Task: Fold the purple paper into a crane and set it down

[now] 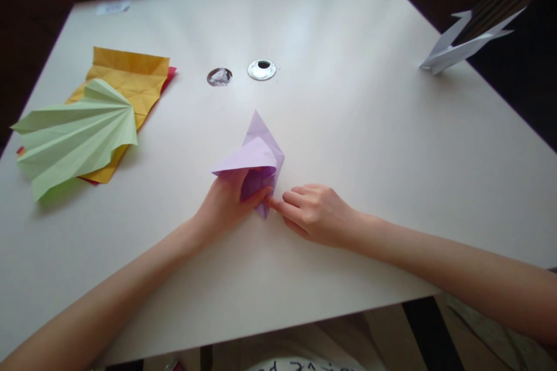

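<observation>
A sheet of purple origami paper (273, 148), folded to a long pointed shape, lies on the table with one flap raised and curving over to the left. My left hand (228, 191) reaches under that flap, so most of its fingers are hidden. Its thumb presses on the lower part of the paper. From the right, my right hand (315, 211) touches the lower right edge of the paper with the index fingertip, close to the left thumb. The other fingers of that hand are curled in.
On the left, a pleated light green paper (82, 127) overlaps a creased yellow paper (130, 78), with red paper (169, 78) beneath. A white folded paper crane (461, 49) stands at the right edge. A metal-rimmed hole (261, 73) and a second hole (219, 76) sit beyond my hands.
</observation>
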### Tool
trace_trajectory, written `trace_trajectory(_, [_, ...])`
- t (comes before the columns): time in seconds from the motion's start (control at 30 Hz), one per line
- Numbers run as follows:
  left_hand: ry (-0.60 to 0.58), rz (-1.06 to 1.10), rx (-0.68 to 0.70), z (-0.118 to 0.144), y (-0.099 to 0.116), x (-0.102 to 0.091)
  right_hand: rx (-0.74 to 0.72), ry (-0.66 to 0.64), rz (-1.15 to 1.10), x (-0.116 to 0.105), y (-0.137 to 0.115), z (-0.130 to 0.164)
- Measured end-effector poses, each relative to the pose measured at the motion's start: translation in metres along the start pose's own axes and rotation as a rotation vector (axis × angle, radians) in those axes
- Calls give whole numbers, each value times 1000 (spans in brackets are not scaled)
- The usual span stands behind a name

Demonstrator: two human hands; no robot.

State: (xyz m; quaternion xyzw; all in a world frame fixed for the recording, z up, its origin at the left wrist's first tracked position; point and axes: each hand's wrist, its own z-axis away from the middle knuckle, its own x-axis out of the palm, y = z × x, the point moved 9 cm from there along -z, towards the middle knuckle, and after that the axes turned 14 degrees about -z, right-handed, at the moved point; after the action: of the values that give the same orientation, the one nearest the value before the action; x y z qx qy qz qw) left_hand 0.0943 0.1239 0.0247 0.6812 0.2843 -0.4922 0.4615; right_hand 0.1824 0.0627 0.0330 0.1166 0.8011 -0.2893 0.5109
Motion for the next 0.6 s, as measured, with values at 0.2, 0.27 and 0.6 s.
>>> trace_trajectory(0.2, [-30,99,-94,-14,3,6,-9,4,27,3,1,2])
trace_trajectory(0.27, [-69,220,-157,-16,-1,11,-13,14,28,2,1,2])
trace_trajectory(0.6, [-197,331,-334,-16,-14,18,-35,11,19,2,-1,4])
